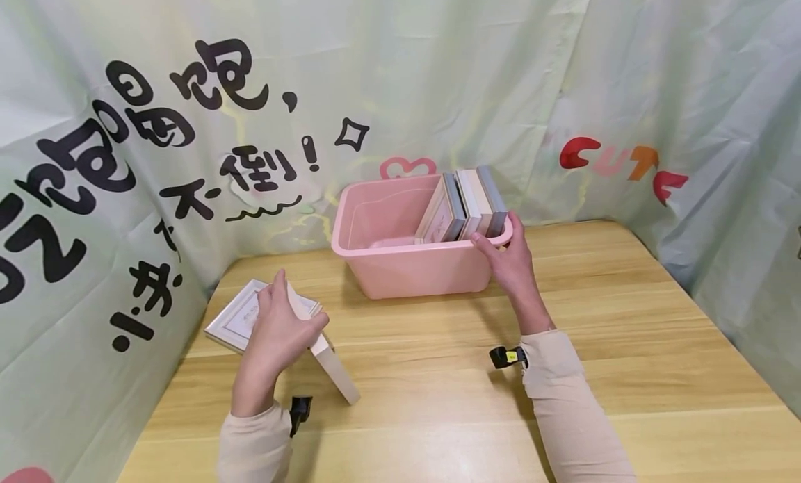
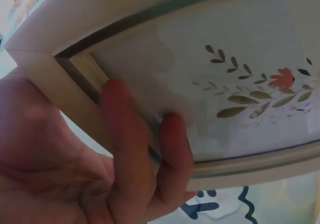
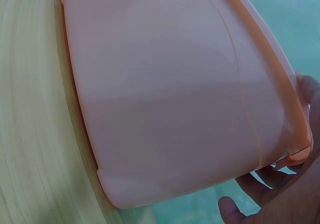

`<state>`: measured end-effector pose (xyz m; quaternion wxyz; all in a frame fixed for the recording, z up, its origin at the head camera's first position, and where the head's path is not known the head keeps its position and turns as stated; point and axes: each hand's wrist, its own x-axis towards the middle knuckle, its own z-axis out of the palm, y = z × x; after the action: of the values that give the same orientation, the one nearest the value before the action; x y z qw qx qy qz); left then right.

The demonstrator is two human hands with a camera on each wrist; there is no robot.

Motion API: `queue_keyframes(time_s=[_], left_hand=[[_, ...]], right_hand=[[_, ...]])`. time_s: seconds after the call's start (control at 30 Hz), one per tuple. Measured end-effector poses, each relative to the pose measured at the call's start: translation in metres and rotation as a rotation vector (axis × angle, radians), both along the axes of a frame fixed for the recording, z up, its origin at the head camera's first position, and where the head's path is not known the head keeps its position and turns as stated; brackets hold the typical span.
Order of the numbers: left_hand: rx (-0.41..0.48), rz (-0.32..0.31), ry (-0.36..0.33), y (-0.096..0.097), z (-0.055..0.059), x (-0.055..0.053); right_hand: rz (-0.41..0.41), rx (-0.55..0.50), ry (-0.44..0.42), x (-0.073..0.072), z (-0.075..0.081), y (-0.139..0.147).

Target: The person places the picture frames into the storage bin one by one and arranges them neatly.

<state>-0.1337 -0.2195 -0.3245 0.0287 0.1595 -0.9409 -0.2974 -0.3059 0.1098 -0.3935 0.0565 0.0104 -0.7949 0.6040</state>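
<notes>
In the head view, my left hand (image 1: pixel 278 333) grips a white picture frame (image 1: pixel 336 372) by one end and holds it tilted on edge. Seen from the left wrist, this frame (image 2: pixel 250 129) shows a red flower with green leaves behind its pane, and fingertips (image 2: pixel 174 134) press on the front. My right hand (image 1: pixel 518 271) holds the right corner of a pink plastic bin (image 1: pixel 419 274), thumb and fingers around the rim. Several picture frames (image 1: pixel 482 201) stand on edge in the bin's right part. The right wrist view shows the bin's side wall (image 3: pixel 160 94) close up.
Another white picture frame (image 1: pixel 233 322) lies on the wooden table (image 1: pixel 425 372) at the left, partly behind my left hand. A printed curtain (image 1: pixel 438 73) hangs behind the table and along its sides, close to the bin's back.
</notes>
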Motion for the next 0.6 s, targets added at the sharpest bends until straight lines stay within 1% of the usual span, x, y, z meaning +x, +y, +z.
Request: queue_keyframes(time_s=[0.13,0.27,0.37,0.47,0.6], left_hand=[[0.01,-0.042,-0.006,-0.002,0.003,-0.003],[0.043,-0.067,-0.031,-0.002,0.004,-0.006],[0.057,-0.087,-0.038,-0.002,0.004,-0.009],[0.048,-0.105,-0.041,0.0,0.002,-0.011],[0.05,-0.11,-0.049,0.001,0.001,-0.012]], right_hand=[[0.001,-0.004,0.003,0.0,0.0,0.0],[0.003,-0.001,0.002,0.0,-0.001,0.001],[0.003,0.006,0.004,0.0,-0.002,0.001],[0.0,0.009,0.008,0.0,-0.002,0.001],[0.001,0.005,0.017,0.001,-0.001,0.001]])
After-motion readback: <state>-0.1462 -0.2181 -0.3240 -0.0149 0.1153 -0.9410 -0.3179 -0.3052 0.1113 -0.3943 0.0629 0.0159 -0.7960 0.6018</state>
